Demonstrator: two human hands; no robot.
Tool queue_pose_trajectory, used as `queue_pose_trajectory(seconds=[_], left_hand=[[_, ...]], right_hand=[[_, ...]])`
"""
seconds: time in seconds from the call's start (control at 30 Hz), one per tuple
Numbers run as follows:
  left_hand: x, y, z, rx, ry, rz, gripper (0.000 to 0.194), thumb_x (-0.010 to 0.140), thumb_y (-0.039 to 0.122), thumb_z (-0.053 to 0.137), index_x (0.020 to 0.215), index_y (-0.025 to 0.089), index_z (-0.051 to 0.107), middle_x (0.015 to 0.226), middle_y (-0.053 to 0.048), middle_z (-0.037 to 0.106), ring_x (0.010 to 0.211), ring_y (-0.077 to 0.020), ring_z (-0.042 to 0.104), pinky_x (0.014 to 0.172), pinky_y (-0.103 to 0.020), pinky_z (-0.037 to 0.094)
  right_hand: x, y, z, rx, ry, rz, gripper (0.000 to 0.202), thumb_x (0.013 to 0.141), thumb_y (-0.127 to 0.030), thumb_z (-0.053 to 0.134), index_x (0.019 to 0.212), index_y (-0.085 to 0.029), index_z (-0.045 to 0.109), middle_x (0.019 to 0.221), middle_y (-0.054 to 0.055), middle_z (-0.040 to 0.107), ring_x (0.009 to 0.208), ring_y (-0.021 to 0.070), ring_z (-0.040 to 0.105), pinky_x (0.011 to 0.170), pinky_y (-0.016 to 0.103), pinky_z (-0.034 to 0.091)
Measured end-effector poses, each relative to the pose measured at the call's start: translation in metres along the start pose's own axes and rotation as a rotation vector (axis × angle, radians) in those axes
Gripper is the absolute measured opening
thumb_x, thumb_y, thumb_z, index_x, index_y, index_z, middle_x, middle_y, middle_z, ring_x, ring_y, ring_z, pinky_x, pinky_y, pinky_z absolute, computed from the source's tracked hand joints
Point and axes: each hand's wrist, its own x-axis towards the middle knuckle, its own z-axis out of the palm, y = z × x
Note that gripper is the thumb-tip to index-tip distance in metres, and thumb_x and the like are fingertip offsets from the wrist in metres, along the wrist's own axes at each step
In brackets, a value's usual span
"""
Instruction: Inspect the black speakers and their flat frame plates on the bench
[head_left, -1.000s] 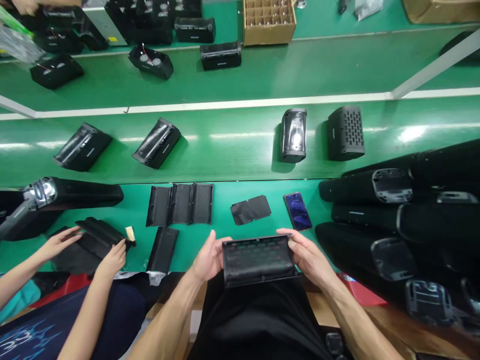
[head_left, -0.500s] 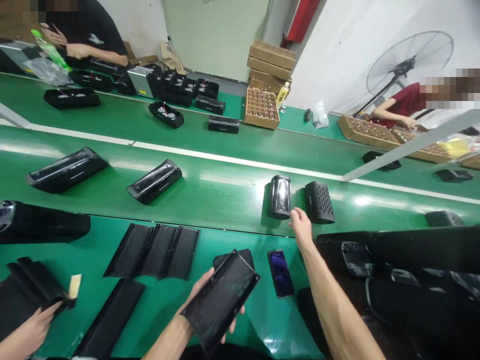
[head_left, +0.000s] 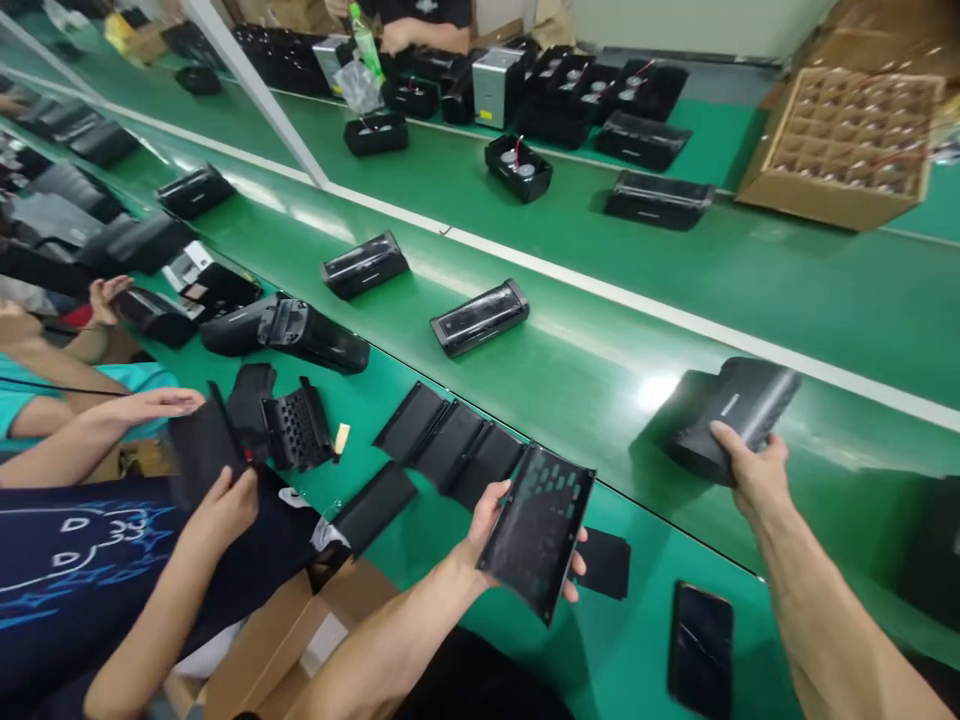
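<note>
My left hand (head_left: 484, 530) is closed around a curved black panel (head_left: 532, 535) with rows of slots, its thumb along one edge and fingertips showing at the other. My right hand (head_left: 757, 475) grips a black speaker casing (head_left: 742, 400) over the green conveyor belt, thumb on its near side. Whether the casing touches the belt I cannot tell. Left of the held panel, several similar black panels (head_left: 450, 440) lie in a row on the green table. Beside my left hand, thin dark sheets (head_left: 604, 565) lie stacked. A phone (head_left: 701, 640) rests nearer my right forearm.
Farther left on the belt lie more speaker casings (head_left: 480, 318). At left, a co-worker's hands (head_left: 229, 505) hold a black panel. Across the belt stand a divided cardboard box (head_left: 817, 200) and open casings (head_left: 519, 170). An open carton (head_left: 277, 650) sits below the table edge.
The view has swung left. My right hand, beside a casing on the belt before, now has a casing in its grip. My left hand still holds the panel, now turned more upright.
</note>
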Motion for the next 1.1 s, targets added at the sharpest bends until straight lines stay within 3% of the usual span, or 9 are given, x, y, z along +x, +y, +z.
queue_pose_trajectory(seconds=[0.13, 0.23, 0.3, 0.37, 0.47, 0.57, 0.7, 0.83, 1.1], left_hand=[[0.002, 0.0, -0.005, -0.051, -0.012, 0.019, 0.096, 0.083, 0.083, 0.038, 0.125, 0.002, 0.069, 0.103, -0.023, 0.077, 0.085, -0.04, 0.075, 0.083, -0.048, 0.051], [0.006, -0.004, -0.009, -0.067, -0.015, 0.063, 0.098, 0.085, 0.086, 0.037, 0.126, 0.003, 0.068, 0.106, -0.023, 0.077, 0.087, -0.0393, 0.076, 0.085, -0.048, 0.051], [0.009, -0.008, -0.012, -0.067, -0.017, 0.079, 0.099, 0.085, 0.088, 0.038, 0.127, 0.002, 0.067, 0.108, -0.024, 0.077, 0.089, -0.0391, 0.077, 0.085, -0.048, 0.052], [0.013, -0.014, -0.016, -0.07, -0.02, 0.098, 0.098, 0.087, 0.087, 0.04, 0.127, 0.002, 0.066, 0.109, -0.025, 0.077, 0.089, -0.0389, 0.078, 0.084, -0.047, 0.052], [0.019, -0.025, -0.022, -0.087, 0.0, 0.123, 0.091, 0.088, 0.084, 0.044, 0.125, 0.004, 0.067, 0.109, -0.024, 0.078, 0.088, -0.0386, 0.078, 0.082, -0.046, 0.055], [0.024, -0.039, -0.023, -0.071, 0.075, 0.148, 0.088, 0.087, 0.083, 0.047, 0.119, 0.004, 0.071, 0.106, -0.022, 0.079, 0.086, -0.0378, 0.078, 0.08, -0.046, 0.057], [0.028, -0.06, -0.011, -0.035, 0.132, 0.212, 0.077, 0.088, 0.077, 0.057, 0.113, 0.006, 0.076, 0.105, -0.019, 0.081, 0.099, -0.0347, 0.077, 0.094, -0.044, 0.055], [0.026, -0.077, 0.004, 0.009, 0.079, 0.238, 0.073, 0.083, 0.071, 0.07, 0.119, 0.008, 0.076, 0.111, -0.018, 0.08, 0.118, -0.036, 0.071, 0.109, -0.046, 0.049], [0.025, -0.094, 0.014, 0.083, 0.065, 0.399, 0.072, 0.073, 0.059, 0.087, 0.127, 0.015, 0.071, 0.113, -0.017, 0.078, 0.11, -0.0362, 0.073, 0.106, -0.049, 0.05]], right_hand=[[-0.005, -0.022, 0.013, 0.036, 0.078, 0.035, 0.088, 0.056, -0.039, 0.093, 0.132, -0.025, 0.05, 0.129, 0.017, 0.063, 0.104, 0.0292, 0.063, 0.083, 0.04, 0.053], [-0.029, -0.036, 0.002, 0.112, -0.002, 0.068, 0.065, 0.059, -0.042, 0.085, 0.116, -0.025, 0.058, 0.114, 0.012, 0.067, 0.087, 0.0256, 0.064, 0.073, 0.04, 0.053], [-0.059, -0.037, -0.011, 0.168, -0.102, 0.078, 0.055, 0.062, -0.045, 0.08, 0.111, -0.026, 0.063, 0.105, 0.009, 0.07, 0.076, 0.023, 0.064, 0.068, 0.038, 0.054], [-0.098, -0.034, -0.026, 0.199, -0.194, 0.084, 0.061, 0.063, -0.048, 0.081, 0.118, -0.027, 0.066, 0.107, 0.008, 0.073, 0.075, 0.0241, 0.067, 0.067, 0.038, 0.056], [-0.166, -0.026, -0.041, 0.219, -0.32, 0.129, 0.082, 0.068, -0.055, 0.083, 0.142, -0.031, 0.058, 0.129, 0.008, 0.072, 0.096, 0.0319, 0.073, 0.077, 0.044, 0.061], [-0.227, -0.022, -0.046, 0.209, -0.376, 0.155, 0.093, 0.074, -0.06, 0.08, 0.156, -0.035, 0.045, 0.15, 0.007, 0.061, 0.122, 0.0374, 0.067, 0.092, 0.048, 0.06], [-0.28, -0.02, -0.047, 0.087, -0.42, 0.106, 0.105, 0.079, -0.066, 0.077, 0.165, -0.035, 0.027, 0.156, 0.009, 0.056, 0.135, 0.0386, 0.059, 0.104, 0.051, 0.054], [-0.302, -0.011, -0.049, -0.125, -0.396, 0.011, 0.116, 0.075, -0.073, 0.075, 0.168, -0.031, 0.02, 0.149, 0.014, 0.059, 0.13, 0.0411, 0.062, 0.106, 0.055, 0.051], [-0.319, -0.006, -0.056, -0.357, -0.316, -0.149, 0.108, 0.078, -0.07, 0.072, 0.168, -0.031, 0.024, 0.146, 0.012, 0.062, 0.13, 0.0424, 0.061, 0.1, 0.053, 0.051]])
